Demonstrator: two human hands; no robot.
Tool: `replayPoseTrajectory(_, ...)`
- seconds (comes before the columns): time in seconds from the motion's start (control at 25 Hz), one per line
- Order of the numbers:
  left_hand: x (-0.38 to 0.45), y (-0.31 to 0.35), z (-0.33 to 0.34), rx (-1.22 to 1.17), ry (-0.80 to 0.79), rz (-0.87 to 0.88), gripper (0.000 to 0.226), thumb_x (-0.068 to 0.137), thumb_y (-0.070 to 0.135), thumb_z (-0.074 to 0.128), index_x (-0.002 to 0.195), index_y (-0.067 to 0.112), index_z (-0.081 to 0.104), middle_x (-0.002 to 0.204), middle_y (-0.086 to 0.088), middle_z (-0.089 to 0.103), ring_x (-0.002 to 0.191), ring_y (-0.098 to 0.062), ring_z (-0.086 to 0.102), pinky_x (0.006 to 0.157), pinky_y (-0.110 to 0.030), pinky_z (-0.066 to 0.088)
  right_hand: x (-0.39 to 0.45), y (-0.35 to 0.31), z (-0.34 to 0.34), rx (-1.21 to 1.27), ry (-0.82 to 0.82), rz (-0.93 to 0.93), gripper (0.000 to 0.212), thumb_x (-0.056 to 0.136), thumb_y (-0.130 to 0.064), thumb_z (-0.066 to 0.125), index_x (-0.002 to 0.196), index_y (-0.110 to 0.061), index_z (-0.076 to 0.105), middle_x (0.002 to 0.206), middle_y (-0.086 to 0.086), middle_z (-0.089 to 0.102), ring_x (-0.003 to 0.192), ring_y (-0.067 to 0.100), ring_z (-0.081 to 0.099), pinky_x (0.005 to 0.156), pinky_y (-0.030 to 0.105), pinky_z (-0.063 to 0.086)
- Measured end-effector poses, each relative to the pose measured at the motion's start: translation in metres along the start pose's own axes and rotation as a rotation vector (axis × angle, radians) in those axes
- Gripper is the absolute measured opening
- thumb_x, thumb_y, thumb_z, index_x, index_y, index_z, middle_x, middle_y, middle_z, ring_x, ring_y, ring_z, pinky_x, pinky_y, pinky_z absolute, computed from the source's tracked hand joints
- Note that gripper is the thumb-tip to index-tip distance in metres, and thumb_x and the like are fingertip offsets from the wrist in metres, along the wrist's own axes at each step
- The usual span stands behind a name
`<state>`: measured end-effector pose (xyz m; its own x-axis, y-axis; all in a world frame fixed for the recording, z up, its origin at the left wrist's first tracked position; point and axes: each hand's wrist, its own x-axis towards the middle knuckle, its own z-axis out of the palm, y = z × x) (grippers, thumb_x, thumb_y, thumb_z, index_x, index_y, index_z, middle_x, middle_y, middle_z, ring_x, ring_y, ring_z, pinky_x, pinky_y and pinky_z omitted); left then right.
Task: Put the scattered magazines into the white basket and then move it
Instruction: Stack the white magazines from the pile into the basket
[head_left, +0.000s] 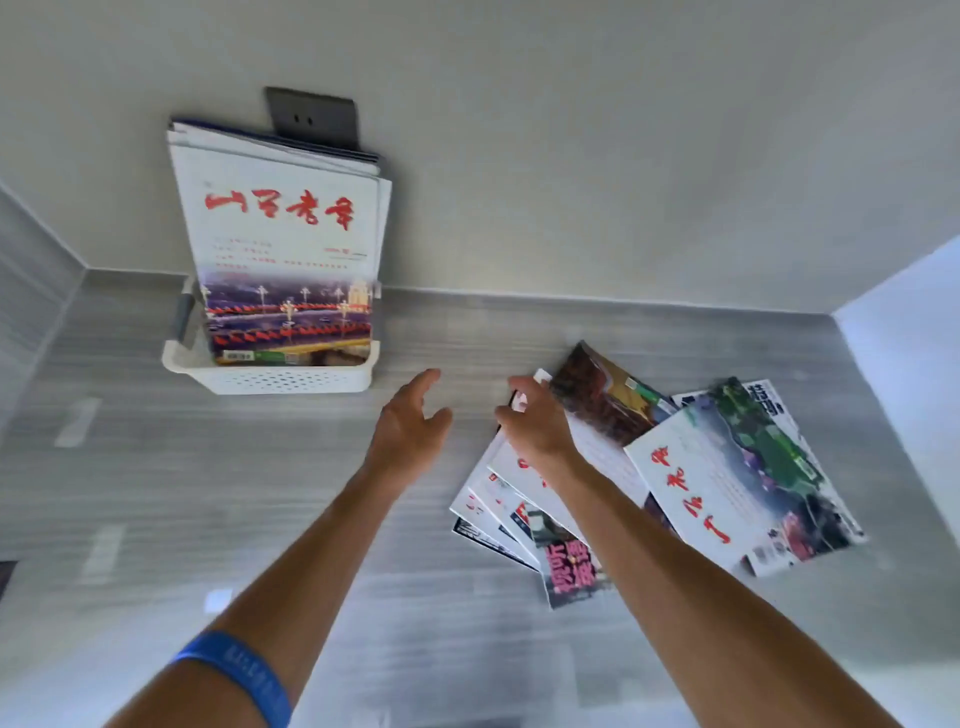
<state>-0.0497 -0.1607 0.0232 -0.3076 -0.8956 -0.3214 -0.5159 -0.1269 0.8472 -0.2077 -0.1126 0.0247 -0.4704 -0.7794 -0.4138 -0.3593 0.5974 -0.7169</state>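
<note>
A white perforated basket (291, 381) stands at the back left of the grey counter, against the wall. Several magazines (283, 234) stand upright in it, the front one white with red characters. Several more magazines (727, 478) lie fanned out on the counter at the right. My right hand (535, 421) rests on the far left corner of that pile, fingers curled over the top edge of a white magazine (597, 452). My left hand (413, 415) hovers open above the counter between the basket and the pile, holding nothing.
A dark wall socket (314, 117) sits behind the magazines in the basket. The grey counter (208, 493) runs to walls at the back, left and right. A blue band (244, 670) circles my left forearm.
</note>
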Motion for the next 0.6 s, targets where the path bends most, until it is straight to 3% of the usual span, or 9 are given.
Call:
replayPoseTrajectory(0.12,-0.031,0.018,0.066,-0.041,-0.154,0.028,0.055,0.088,0.014,0.059,0.141,0.022,0.048,0.143,-0.005,0.054,0.124,-0.016,0.055,0.103,-0.031,0.044,-0.031,0.084,-0.063,-0.254,0.225,-0.025,0.051,0.084,-0.013,0.059,0.135,-0.015,0.050,0.135,0.011,0.060,0.119,0.028,0.058,0.098,0.038,0.047)
replayPoseTrajectory(0.2,-0.044,0.026,0.101,-0.028,-0.216,0.041,0.052,0.089,0.015,0.059,0.140,0.022,0.050,0.141,-0.004,0.056,0.126,-0.015,0.053,0.104,-0.034,0.045,-0.045,0.148,-0.103,-0.478,0.325,0.088,0.064,0.085,-0.018,0.062,0.143,-0.013,0.036,0.150,0.012,0.043,0.133,0.033,0.044,0.105,0.046,0.040)
replayPoseTrajectory(0.32,-0.056,0.026,0.138,0.050,-0.272,0.023,0.050,0.090,0.020,0.057,0.139,0.029,0.049,0.144,-0.002,0.053,0.129,-0.016,0.050,0.107,-0.039,0.043,-0.058,0.215,-0.137,-0.770,0.104,0.365,0.095,0.084,-0.030,0.066,0.153,-0.012,0.004,0.162,0.016,0.008,0.145,0.037,0.021,0.112,0.051,0.031)
replayPoseTrajectory(0.4,-0.060,0.022,0.154,0.106,-0.309,0.006,0.049,0.090,0.023,0.056,0.138,0.033,0.048,0.145,0.000,0.053,0.131,-0.017,0.049,0.107,-0.041,0.043,-0.056,0.237,-0.143,-0.901,0.024,0.359,0.096,0.082,-0.036,0.068,0.151,-0.008,0.008,0.158,0.021,0.019,0.137,0.037,0.036,0.106,0.046,0.041)
replayPoseTrajectory(0.6,-0.074,0.014,0.175,0.121,-0.316,-0.043,0.043,0.092,0.020,0.054,0.133,0.031,0.053,0.141,0.003,0.055,0.124,-0.017,0.053,0.101,-0.038,0.046,-0.052,0.244,-0.148,-1.057,0.078,0.122,0.084,0.082,-0.034,0.067,0.147,-0.002,0.023,0.123,0.017,0.062,0.098,0.027,0.069,0.081,0.035,0.058)
